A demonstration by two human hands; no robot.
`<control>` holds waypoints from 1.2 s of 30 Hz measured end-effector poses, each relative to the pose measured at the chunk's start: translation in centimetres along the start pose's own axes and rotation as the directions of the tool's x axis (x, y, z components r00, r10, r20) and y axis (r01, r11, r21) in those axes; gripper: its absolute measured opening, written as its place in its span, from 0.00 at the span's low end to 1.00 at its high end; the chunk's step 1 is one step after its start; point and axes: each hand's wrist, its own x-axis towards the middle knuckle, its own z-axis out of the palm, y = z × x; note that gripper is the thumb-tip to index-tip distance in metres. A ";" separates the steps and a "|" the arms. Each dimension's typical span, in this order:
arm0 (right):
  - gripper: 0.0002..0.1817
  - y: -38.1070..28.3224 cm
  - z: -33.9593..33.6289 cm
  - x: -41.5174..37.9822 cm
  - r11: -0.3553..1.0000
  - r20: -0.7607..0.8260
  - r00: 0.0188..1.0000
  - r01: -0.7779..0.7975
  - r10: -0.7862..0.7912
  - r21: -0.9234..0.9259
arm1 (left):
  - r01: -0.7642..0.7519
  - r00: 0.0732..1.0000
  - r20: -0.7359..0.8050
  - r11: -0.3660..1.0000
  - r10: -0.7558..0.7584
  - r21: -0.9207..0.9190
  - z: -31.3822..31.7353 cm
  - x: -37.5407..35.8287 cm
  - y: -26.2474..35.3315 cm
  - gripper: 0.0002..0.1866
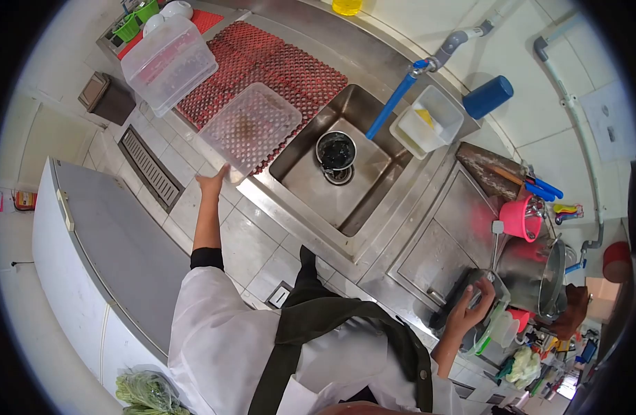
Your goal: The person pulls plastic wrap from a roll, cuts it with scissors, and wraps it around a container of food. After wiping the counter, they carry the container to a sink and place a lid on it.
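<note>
My left hand (213,181) is at the near corner of a clear plastic container (252,128), fingers apart; one digit seems to touch its edge. That container rests on a red perforated mat (311,69) beside the sink. My right hand (470,310) is raised over the right side of the counter, fingers loosely curved with a gap between them and nothing visible inside. Near it are a dark container (453,301) and a clear box with a green edge (485,332). In the sink (356,200), a round metal pot (336,151) with dark contents sits by the drain.
Another clear container (169,66) stands farther along the mat. A blue tap hose (391,107) reaches over the sink, beside a white tub (429,124) with a yellow sponge. A pink utensil basket (521,218) and a large steel pot (532,270) stand right. A white freezer (89,256) is left.
</note>
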 end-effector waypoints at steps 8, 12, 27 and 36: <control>0.12 3.3 -4.2 -3.3 1.000 -0.027 0.999 0.023 -0.023 -0.005 | 0.244 0.871 0.453 0.634 0.189 -0.734 -5.4 -10.8 2.5 0.13; 0.12 6.8 -7.8 -5.5 0.998 -0.061 0.998 0.022 -0.019 0.054 | -0.078 0.851 0.330 0.719 0.409 -0.691 -6.3 -17.8 7.0 0.12; 0.10 25.2 -29.8 -21.8 0.930 -0.322 0.872 -0.339 0.368 0.145 | -0.902 0.430 -0.075 0.432 0.900 0.004 -5.7 -40.0 7.1 0.12; 0.09 25.4 -29.8 -22.2 0.929 -0.329 0.874 -0.299 0.358 0.219 | -0.947 0.316 -0.063 0.319 0.947 0.039 -5.3 -41.9 7.9 0.13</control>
